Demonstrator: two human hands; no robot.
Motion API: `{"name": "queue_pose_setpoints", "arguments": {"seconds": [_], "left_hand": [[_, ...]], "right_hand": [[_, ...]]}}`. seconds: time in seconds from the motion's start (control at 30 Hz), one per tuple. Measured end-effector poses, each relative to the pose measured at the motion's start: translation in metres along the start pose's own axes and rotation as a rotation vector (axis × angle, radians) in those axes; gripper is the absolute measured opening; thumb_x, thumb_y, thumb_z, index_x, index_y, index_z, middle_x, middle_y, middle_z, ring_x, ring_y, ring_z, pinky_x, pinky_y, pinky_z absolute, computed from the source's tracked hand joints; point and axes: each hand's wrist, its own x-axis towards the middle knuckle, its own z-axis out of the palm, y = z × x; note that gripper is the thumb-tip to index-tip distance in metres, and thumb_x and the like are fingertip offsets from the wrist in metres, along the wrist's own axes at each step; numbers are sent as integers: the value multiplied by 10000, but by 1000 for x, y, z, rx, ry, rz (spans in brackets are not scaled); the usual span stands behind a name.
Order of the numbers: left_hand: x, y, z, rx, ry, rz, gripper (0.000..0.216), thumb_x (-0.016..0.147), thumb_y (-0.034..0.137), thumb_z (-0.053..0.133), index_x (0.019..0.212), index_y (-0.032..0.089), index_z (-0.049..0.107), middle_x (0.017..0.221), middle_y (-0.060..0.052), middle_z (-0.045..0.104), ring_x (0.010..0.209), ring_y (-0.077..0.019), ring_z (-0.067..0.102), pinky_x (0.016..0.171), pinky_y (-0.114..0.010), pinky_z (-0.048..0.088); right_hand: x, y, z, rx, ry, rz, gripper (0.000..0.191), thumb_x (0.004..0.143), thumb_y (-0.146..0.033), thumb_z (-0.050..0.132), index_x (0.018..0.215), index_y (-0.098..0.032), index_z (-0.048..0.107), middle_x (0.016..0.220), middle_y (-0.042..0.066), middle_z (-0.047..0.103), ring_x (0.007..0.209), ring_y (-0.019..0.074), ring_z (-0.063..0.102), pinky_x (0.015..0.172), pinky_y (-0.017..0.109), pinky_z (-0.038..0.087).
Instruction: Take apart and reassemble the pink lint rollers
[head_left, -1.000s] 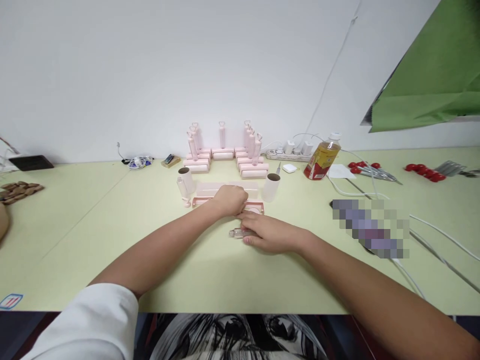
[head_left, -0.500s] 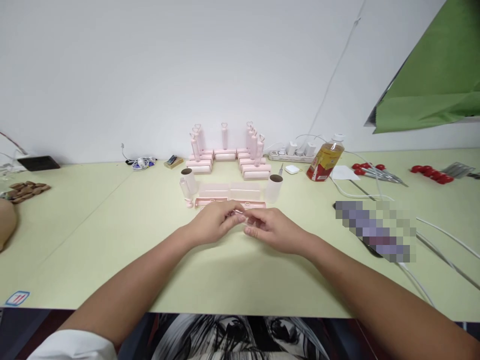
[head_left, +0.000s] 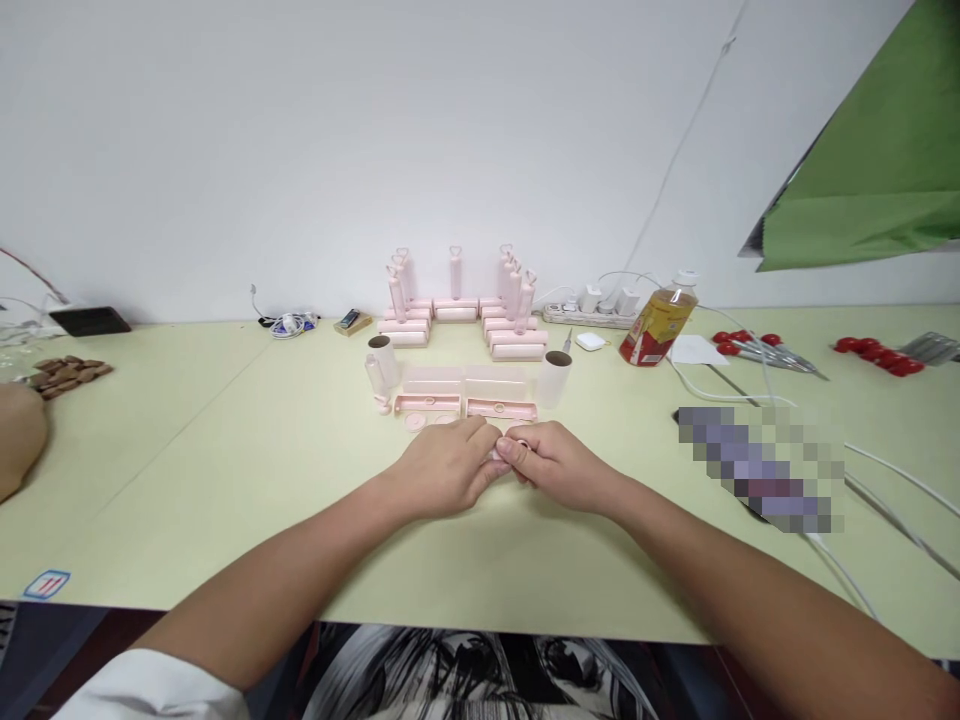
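Observation:
My left hand (head_left: pixel 448 460) and my right hand (head_left: pixel 559 462) meet above the table, fingers closed around a small pale pink part (head_left: pixel 497 454), mostly hidden by the fingers. Just beyond them lie two open pink trays, a left tray (head_left: pixel 427 404) and a right tray (head_left: pixel 501 410). Small round pink discs (head_left: pixel 415 423) rest in front of the trays, partly covered by my hands. Behind the trays are translucent covers (head_left: pixel 433 379). A left white roll with a brown core (head_left: pixel 382 362) and a right one (head_left: pixel 554 380) stand upright, and a clear pink handle (head_left: pixel 375 380) stands beside the left roll.
Assembled pink roller sets (head_left: pixel 456 308) stand in a U along the wall. To the right are a drink bottle (head_left: pixel 658 322), a power strip (head_left: pixel 589 318), red-handled tools (head_left: pixel 765 350), cables and a blurred-out phone (head_left: pixel 750 470). Brown pieces (head_left: pixel 71 375) lie far left.
My hands have closed more tightly together around the small part, and the right fingers now pinch it. The trays show more fully. The view has shifted slightly.

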Motion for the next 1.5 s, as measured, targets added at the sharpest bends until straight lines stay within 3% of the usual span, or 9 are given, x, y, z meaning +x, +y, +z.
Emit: {"name": "queue_pose_setpoints", "arguments": {"seconds": [0.2, 0.33, 0.53, 0.73, 0.97, 1.17, 1.3, 1.43, 1.5], "left_hand": [[-2, -3, 6, -25, 62, -37, 315, 947, 456, 373, 943, 192, 544, 860, -50, 608, 685, -181, 553, 537, -270, 340], [-2, -8, 3, -347, 194, -133, 292, 912, 478, 471, 882, 195, 534, 666, 17, 533, 572, -122, 483, 531, -237, 339], [0, -32, -1, -715, 527, -318, 196, 891, 396, 515, 917, 205, 474, 715, 38, 463, 605, -99, 439, 570, -228, 368], [1, -35, 12, -847, 475, -271, 202, 909, 381, 480, 1013, 208, 470, 800, 10, 520, 647, -109, 495, 612, -249, 421], [2, -30, 15, -628, 494, -143, 238, 873, 411, 558, 965, 193, 585, 789, -15, 546, 698, -127, 495, 655, -266, 421], [1, -27, 19, -971, 455, -246, 289, 835, 431, 622, 940, 197, 488, 655, 61, 478, 530, -73, 444, 504, -208, 361], [7, -21, 15, -1367, 443, -381, 385, 803, 481, 646, 920, 209, 400, 729, 25, 606, 514, -98, 570, 445, -206, 414], [15, -11, 18, -1616, 383, -463, 479, 734, 498, 717, 907, 210, 375, 869, -29, 676, 589, -132, 656, 459, -212, 474], [16, -6, 22, -1637, 305, -466, 503, 722, 520, 722, 920, 213, 376, 898, -33, 680, 607, -139, 669, 465, -218, 489]], "right_hand": [[0, -4, -3, 196, -72, 2, 468, 920, -562, 447, 651, -183, 497, 565, -30, 503, 518, 106, 460, 524, 229, 365], [-4, -6, -14, 322, -78, 30, 451, 890, -596, 468, 698, -189, 502, 555, -42, 476, 480, 96, 412, 488, 229, 336], [-5, 10, -60, -188, 460, 170, 463, 811, -559, 579, 562, -198, 430, 508, -45, 358, 477, 97, 322, 466, 245, 231], [10, 50, -69, -539, 293, 472, 414, 785, -433, 586, 495, -208, 396, 491, -2, 471, 479, 136, 403, 478, 283, 232], [30, 72, -57, -623, 347, 489, 291, 829, -381, 506, 622, -191, 582, 654, 76, 628, 587, 183, 511, 515, 289, 249], [32, 75, -64, -561, 381, 526, 290, 823, -429, 551, 799, -167, 673, 756, 93, 682, 671, 203, 573, 536, 281, 312], [18, 57, -65, -380, 498, 348, 333, 780, -381, 636, 1040, -173, 648, 790, 50, 681, 667, 175, 572, 580, 277, 378], [6, 30, -44, 183, 251, -42, 590, 722, -392, 726, 1245, -208, 525, 865, 19, 639, 649, 134, 567, 591, 269, 457], [4, 19, -33, 346, 270, -77, 475, 727, -428, 722, 1114, -189, 584, 784, 8, 601, 624, 130, 558, 557, 264, 455]]}}
